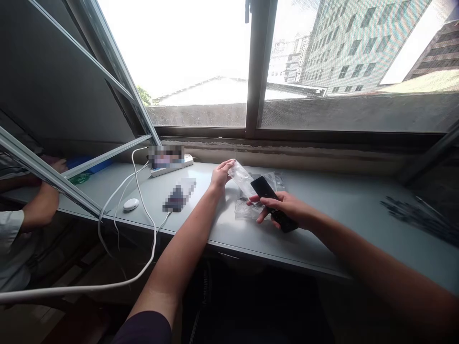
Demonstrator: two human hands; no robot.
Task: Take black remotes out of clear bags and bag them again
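**Remote in right hand, plastic sleeve in left: mid-handling, not paired up**

Right hand (292,206), centre-right of frame: gripping a black remote control (266,188), thumb across its face, fingers curled beneath. Remote is tilted, top end toward upper left, over the front part of the table (340,200). Left hand (219,176), centre of frame: fingertips pinching the upper end of a clear plastic sleeve (241,176). The sleeve slants down toward the right fingers; can't tell if they touch it.

Status, my read: both pieces are picked up, so that part's done. Remote looks bare, its upper end just beside the sleeve – not visibly inside it. Can't say from this view whether the sleeve has just come off or is about to go on. Left over: remote and sleeve are both in hand, neither set down. More clear plastic bags (244,211) lie flat under and behind the hands, not gripped.

Outward: left of centre, a blurred-out phone-like device (175,198) on a cable, a round white gadget (131,204) near the table edge, and a white power strip (175,167) with a masked item on top. Long white cable (152,255) loops down to lower left. Far right: a dark bundle (423,217), too smeared to identify. Far left, past the metal frame (107,157): a co-worker's arm (41,205). Window (256,71) across the top.
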